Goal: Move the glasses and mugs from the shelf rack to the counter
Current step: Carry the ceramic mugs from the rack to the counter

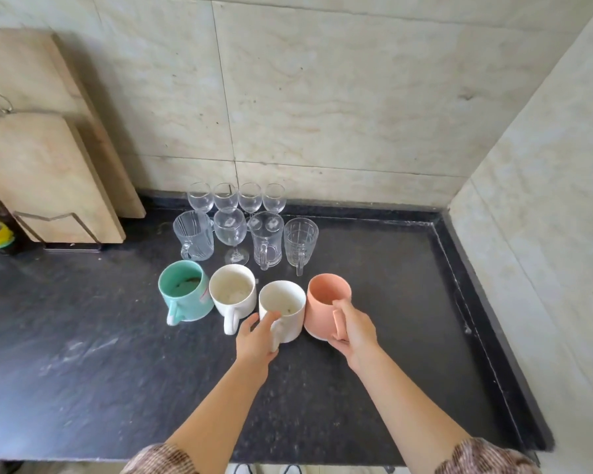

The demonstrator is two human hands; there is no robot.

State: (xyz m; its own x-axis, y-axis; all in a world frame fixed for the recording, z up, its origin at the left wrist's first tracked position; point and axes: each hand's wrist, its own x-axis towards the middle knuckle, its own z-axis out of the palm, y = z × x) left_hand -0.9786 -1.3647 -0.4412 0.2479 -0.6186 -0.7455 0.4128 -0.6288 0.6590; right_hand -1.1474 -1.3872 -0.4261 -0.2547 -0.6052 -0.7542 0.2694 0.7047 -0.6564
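So this looks like the set-down step, right at the end of a carry. A white mug [281, 307] is held by the left hand [255, 340], grip wrapped round its handle, and a peach mug [327, 307] is held by the right hand [353, 331], grip closed on its handle too. Both mugs sit low at the front row on the dark tabletop [408, 336], touching each other; whether the bases are fully down can't be told for sure.

Already parked on the tabletop: a teal mug [184, 292] and another white mug [233, 290] to the left, with glass mugs and wine glasses [237, 196] lined up behind, near the wall. The shelf rack isn't in view, so what's left on it can't be judged.

Next move, probably: both mugs settled flat, then both grips let go gently so nothing gets knocked into the neighbouring mug, and the hands drawn straight back.
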